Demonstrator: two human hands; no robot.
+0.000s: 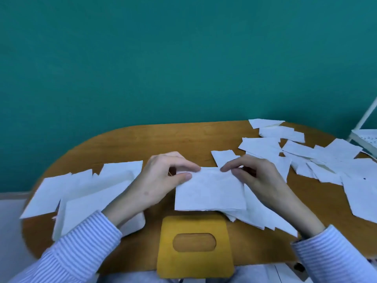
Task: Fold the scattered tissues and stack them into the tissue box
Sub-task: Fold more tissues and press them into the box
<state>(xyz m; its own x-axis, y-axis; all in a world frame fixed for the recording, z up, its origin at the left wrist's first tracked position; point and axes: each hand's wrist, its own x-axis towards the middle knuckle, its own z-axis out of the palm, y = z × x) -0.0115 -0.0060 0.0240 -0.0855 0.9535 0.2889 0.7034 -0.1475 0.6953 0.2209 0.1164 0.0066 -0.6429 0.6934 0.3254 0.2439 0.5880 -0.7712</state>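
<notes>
A white tissue (210,190) lies folded into a rectangle at the middle of the wooden table (183,137). My left hand (163,178) pinches its upper left corner between thumb and fingers. My right hand (251,176) pinches its upper right edge. Just below it, at the table's near edge, sits the yellow tissue box lid (193,223) with an oval slot; the box body is not visible. Several loose tissues (318,160) are scattered at the right, and more tissues (85,193) lie spread at the left, partly under my left forearm.
A teal wall (183,58) rises behind the table. A white metal rack (365,135) stands at the far right edge. More tissues (259,217) lie under my right wrist. Bare wood shows at the table's back middle.
</notes>
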